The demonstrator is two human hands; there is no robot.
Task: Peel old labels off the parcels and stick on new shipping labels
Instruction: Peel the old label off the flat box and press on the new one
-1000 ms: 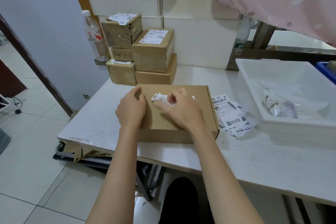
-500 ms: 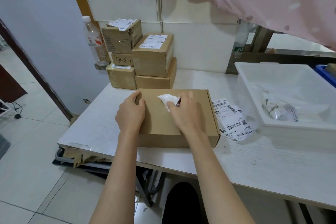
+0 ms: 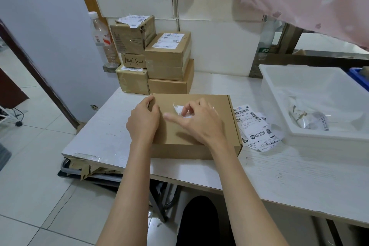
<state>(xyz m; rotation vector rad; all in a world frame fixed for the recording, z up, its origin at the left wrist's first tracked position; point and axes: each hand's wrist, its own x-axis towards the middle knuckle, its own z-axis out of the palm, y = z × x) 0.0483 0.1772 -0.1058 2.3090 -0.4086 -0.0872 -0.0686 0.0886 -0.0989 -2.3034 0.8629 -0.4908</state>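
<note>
The old label (image 3: pixel 182 111), torn and partly lifted, sits on the lid of the flat cardboard parcel (image 3: pixel 191 124) lying at the bench (image 3: pixel 103 132) edge in front of me. My left hand (image 3: pixel 142 121) clamps the parcel's far-left corner so it cannot slide, while my right hand (image 3: pixel 199 121) picks at the label's ragged edge, though whether the fingers pinch it I cannot tell. New shipping labels (image 3: pixel 255 126) lie just beside the parcel, within reach.

A box (image 3: pixel 191 126) sits near the front edge of the surface (image 3: pixel 279 175). A pile of boxes (image 3: pixel 157 62) stands at the back left corner. Loose labels (image 3: pixel 257 128) lie right of the box, and a tub (image 3: pixel 311 138) stands further right.
</note>
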